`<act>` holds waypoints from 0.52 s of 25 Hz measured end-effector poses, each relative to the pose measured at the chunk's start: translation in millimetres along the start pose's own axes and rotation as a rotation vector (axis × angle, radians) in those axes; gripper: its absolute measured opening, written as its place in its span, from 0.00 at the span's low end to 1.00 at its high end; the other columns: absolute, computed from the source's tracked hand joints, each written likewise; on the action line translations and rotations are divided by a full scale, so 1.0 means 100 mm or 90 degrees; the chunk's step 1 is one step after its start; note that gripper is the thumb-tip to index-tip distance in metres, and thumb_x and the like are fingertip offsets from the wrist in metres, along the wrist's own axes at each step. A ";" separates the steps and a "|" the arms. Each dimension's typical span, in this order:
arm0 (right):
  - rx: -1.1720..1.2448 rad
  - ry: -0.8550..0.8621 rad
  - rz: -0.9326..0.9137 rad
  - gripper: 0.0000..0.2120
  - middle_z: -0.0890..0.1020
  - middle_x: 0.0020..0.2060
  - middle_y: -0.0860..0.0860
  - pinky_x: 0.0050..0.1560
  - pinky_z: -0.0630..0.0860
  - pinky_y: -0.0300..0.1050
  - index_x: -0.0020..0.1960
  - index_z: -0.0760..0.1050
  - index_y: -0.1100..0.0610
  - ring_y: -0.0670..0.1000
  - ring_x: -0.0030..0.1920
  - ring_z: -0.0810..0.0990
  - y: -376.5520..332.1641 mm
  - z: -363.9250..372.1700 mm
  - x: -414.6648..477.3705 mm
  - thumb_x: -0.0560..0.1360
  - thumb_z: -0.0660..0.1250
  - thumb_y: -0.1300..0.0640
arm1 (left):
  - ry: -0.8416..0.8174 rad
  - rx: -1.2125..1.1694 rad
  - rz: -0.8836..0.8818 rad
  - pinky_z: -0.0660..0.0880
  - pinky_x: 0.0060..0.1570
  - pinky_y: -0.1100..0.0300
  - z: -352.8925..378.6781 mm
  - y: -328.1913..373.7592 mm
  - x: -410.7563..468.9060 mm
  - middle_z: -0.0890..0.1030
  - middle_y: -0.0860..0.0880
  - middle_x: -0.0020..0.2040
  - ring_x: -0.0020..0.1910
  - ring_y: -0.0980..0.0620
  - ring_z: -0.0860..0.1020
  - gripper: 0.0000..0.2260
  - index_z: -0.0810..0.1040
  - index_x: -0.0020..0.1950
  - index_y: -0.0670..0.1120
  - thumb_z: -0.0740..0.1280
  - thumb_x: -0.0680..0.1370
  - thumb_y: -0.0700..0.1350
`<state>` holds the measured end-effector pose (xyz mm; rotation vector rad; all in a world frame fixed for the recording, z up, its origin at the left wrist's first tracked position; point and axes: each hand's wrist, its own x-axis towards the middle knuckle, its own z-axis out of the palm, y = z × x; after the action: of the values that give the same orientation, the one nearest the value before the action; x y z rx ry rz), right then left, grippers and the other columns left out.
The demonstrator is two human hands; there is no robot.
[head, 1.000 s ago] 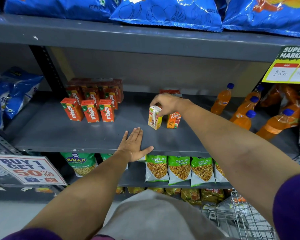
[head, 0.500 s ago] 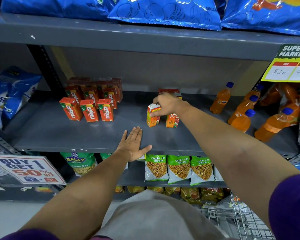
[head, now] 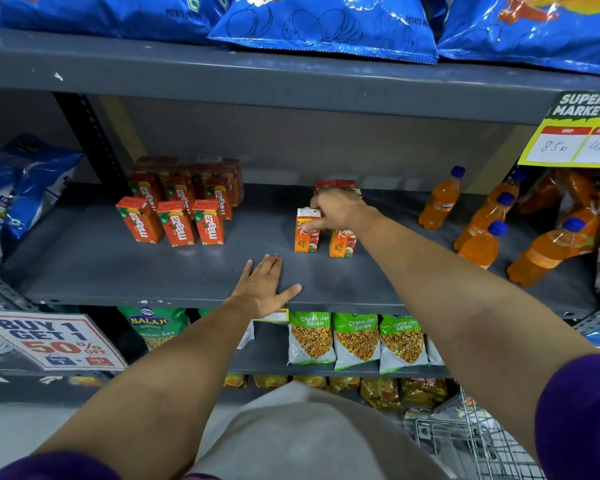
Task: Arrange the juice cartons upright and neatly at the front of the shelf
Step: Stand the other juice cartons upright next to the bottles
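Juice carton [head: 306, 233] under the clamped right hand [head: 338, 209] could topple its neighbour [head: 342, 242] (just beside) if nudged; left hand [head: 265, 287] lies flat, fingers apart.

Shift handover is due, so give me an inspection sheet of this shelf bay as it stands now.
Surface: grey metal shelf, bare along the front edge.
Job's things: two apple juice cartons, left one and right one, upright side by side, set back from the front; more cartons behind them, mostly hidden. Mango juice cartons upright in rows on the left.
Clutter: orange soda bottles leaning on the right.
Hands: right hand grips the top of the left apple carton; left hand flat on the shelf, holding nothing.
Cables: nothing seen.
Surroundings: blue chip bags above, snack packets below, price sign, shopping trolley.
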<state>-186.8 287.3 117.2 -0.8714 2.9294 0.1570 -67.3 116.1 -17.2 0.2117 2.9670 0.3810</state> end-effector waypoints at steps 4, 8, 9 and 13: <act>0.118 0.017 0.041 0.24 0.81 0.50 0.54 0.44 0.73 0.46 0.57 0.76 0.55 0.52 0.47 0.78 0.25 0.03 -0.09 0.76 0.58 0.37 | 0.101 -0.198 -0.024 0.64 0.70 0.49 -0.30 0.09 0.21 0.67 0.43 0.72 0.71 0.43 0.66 0.33 0.62 0.73 0.43 0.64 0.75 0.61; 0.177 0.033 0.062 0.23 0.81 0.55 0.53 0.49 0.75 0.48 0.60 0.75 0.52 0.54 0.52 0.78 0.56 0.05 -0.22 0.77 0.57 0.37 | 0.113 -0.316 -0.100 0.65 0.69 0.51 -0.54 0.24 0.57 0.67 0.41 0.72 0.71 0.43 0.67 0.38 0.60 0.74 0.41 0.74 0.71 0.54; 0.186 0.014 0.063 0.25 0.81 0.56 0.53 0.51 0.75 0.48 0.61 0.75 0.52 0.54 0.54 0.78 0.63 0.07 -0.27 0.75 0.59 0.35 | 0.094 -0.344 -0.110 0.66 0.68 0.50 -0.57 0.28 0.66 0.69 0.42 0.71 0.69 0.43 0.69 0.38 0.62 0.73 0.42 0.75 0.70 0.53; 0.299 -0.062 0.086 0.30 0.80 0.57 0.49 0.53 0.70 0.41 0.67 0.71 0.52 0.50 0.57 0.78 0.78 0.27 -0.45 0.68 0.75 0.44 | 0.083 -0.346 -0.127 0.69 0.62 0.54 -0.52 0.36 0.84 0.77 0.43 0.65 0.64 0.43 0.75 0.32 0.69 0.68 0.44 0.77 0.68 0.49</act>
<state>-191.1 379.7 101.2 -0.5749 2.7496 -0.4490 -153.7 150.8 31.5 -0.1747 2.8298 1.1759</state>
